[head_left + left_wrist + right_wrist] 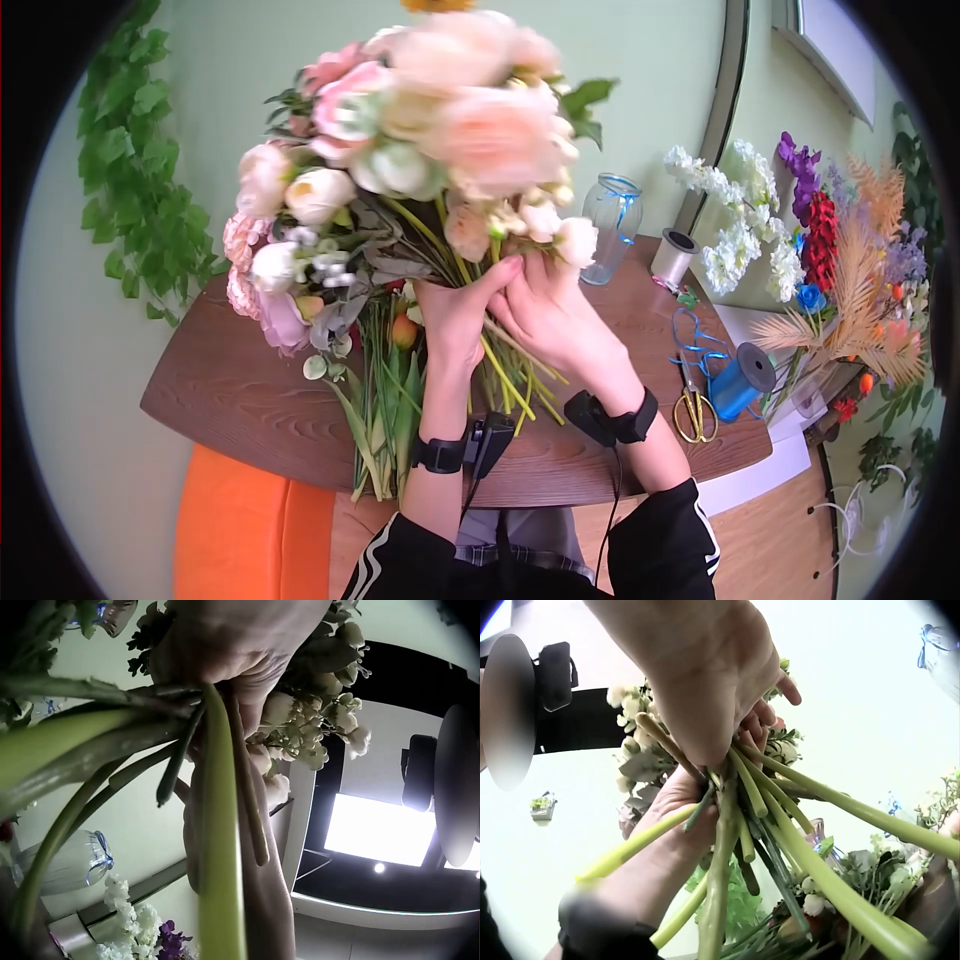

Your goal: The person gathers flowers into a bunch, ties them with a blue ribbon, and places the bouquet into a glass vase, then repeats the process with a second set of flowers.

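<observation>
A bouquet (495, 140) of pink, peach and white flowers is held up over the table, its blooms leaning away from the person and partly blurred. My left hand (455, 318) grips the stems just below the flower heads, thumb pointing up across them. From the other side my right hand (548, 312) holds the same bundle, its fingers partly hidden behind the stems. Below both hands the green stems (508, 380) fan out. The right wrist view shows their cut ends (724, 881) spreading from under the palm; in the left wrist view one thick stem (221, 847) crosses close by.
On the brown table (240, 360) more flowers lie with long green stems (375, 425) near the left forearm. To the right stand a glass vase (608, 225), a white ribbon spool (673, 262), scissors (692, 408) and a blue ribbon spool (738, 382). Other flowers (835, 270) stand beyond.
</observation>
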`<state>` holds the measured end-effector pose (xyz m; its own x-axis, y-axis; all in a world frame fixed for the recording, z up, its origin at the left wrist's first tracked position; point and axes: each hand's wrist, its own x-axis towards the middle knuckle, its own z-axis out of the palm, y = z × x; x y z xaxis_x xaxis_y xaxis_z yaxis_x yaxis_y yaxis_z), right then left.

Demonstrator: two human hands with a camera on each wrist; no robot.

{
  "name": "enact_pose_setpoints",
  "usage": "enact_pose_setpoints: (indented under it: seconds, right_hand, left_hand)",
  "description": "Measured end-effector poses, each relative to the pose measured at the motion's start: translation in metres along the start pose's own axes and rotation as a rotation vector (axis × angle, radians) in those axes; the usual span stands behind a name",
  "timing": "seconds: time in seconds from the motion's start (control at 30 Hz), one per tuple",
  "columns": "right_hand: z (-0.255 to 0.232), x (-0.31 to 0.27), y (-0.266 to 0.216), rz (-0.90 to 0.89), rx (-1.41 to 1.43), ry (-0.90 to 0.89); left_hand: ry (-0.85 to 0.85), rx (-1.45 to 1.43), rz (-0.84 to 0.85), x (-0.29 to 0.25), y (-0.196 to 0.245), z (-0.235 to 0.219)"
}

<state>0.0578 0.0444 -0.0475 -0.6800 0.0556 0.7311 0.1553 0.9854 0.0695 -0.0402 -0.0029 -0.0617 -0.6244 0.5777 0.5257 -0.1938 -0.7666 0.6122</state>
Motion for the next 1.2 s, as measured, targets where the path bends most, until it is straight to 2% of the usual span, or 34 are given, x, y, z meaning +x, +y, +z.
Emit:
enact_pose_setpoints:
  seconds: [0.07, 0.17, 0.27, 0.3, 0.37, 0.43, 0.47, 0.57, 0.67, 0.77, 0.8, 0.83, 0.9, 0.97, 1.03, 1.2]
  right_hand:
    - [-0.011, 0.004, -0.001, -0.027, -0.038, -0.036]
    - [-0.021, 0.006, 0.005, -0.115, 0.052, -0.096]
    - [-0.031, 0.005, 0.027, 0.213, 0.539, -0.198]
    - [-0.023, -0.002, 0.041, 0.373, 0.611, -0.16]
    - [-0.007, -0.018, 0.079, 0.628, 0.509, -0.467]
    - [0.007, -0.029, 0.079, 0.853, 0.317, -0.688]
    - [0.013, -0.033, 0.077, 0.894, 0.301, -0.826]
    - [0.038, -0.036, 0.066, 0.979, 0.177, -0.953]
    - [0.071, -0.048, 0.07, 0.878, 0.171, -0.912]
    - [0.082, -0.051, 0.081, 0.968, 0.421, -0.791]
    - [0.093, -0.058, 0.092, 1.043, 0.591, -0.726]
    - [0.088, -0.055, 0.091, 1.145, 0.882, -0.622]
    - [0.075, -0.05, 0.089, 1.251, 1.11, -0.341]
    - [0.076, -0.049, 0.096, 1.246, 1.272, -0.131]
    - [0.076, -0.044, 0.097, 1.176, 1.192, 0.007]
    - [0.045, -0.029, 0.086, 0.957, 1.279, 0.284]
  left_hand:
    - [0.016, -0.042, 0.005, 0.0, 0.007, 0.003]
    - [0.062, 0.012, 0.139, 0.008, 0.004, -0.008]
    - [0.145, 0.079, 0.138, 0.01, 0.005, -0.016]
    - [0.178, 0.084, 0.208, 0.011, 0.007, -0.016]
    - [0.245, 0.087, 0.35, 0.01, 0.013, -0.015]
    - [0.316, 0.066, 0.326, 0.011, 0.015, -0.018]
    - [0.328, 0.071, 0.31, 0.01, 0.018, -0.019]
    - [0.339, 0.083, 0.334, 0.011, 0.02, -0.022]
    - [0.325, 0.086, 0.348, 0.011, 0.02, -0.023]
    - [0.325, 0.061, 0.353, 0.01, 0.017, -0.019]
    - [0.32, 0.046, 0.361, 0.01, 0.016, -0.017]
    - [0.315, 0.029, 0.37, 0.009, 0.016, -0.015]
    - [0.309, 0.048, 0.33, 0.006, 0.019, -0.012]
    - [0.313, 0.058, 0.308, 0.005, 0.019, -0.011]
    - [0.312, 0.051, 0.319, 0.006, 0.019, -0.011]
    - [0.303, 0.04, 0.314, 0.007, 0.016, -0.015]
